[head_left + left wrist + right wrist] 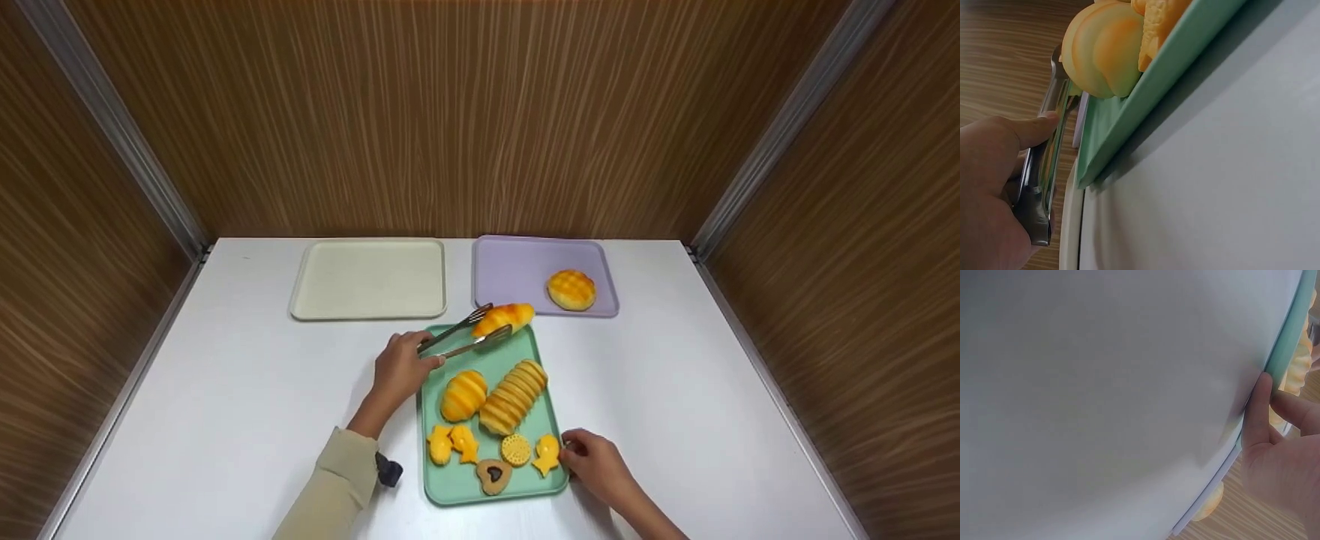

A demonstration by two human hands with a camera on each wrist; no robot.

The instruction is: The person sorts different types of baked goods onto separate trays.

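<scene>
In the head view my left hand (403, 367) grips metal tongs (448, 332) over the far end of a green tray (454, 491). Between the tongs' tips is a glossy yellow-orange bread roll (511, 318), overlapping the tray's far edge. My right hand (600, 466) pinches the tray's right rim near its front corner, with thumb and fingers around the rim in the right wrist view. On the tray lie a striped oval roll (465, 395), a long ridged loaf (514, 397), several yellow fish-shaped pieces (548, 453), a round biscuit (516, 449) and a heart-shaped cookie (489, 486).
Behind the green tray, a purple tray (510, 270) carries a round crosshatched bun (571, 290). A cream tray (367, 279) stands to its left. Wood-grain panels (480, 120) enclose the white table (675, 375) at the back and both sides.
</scene>
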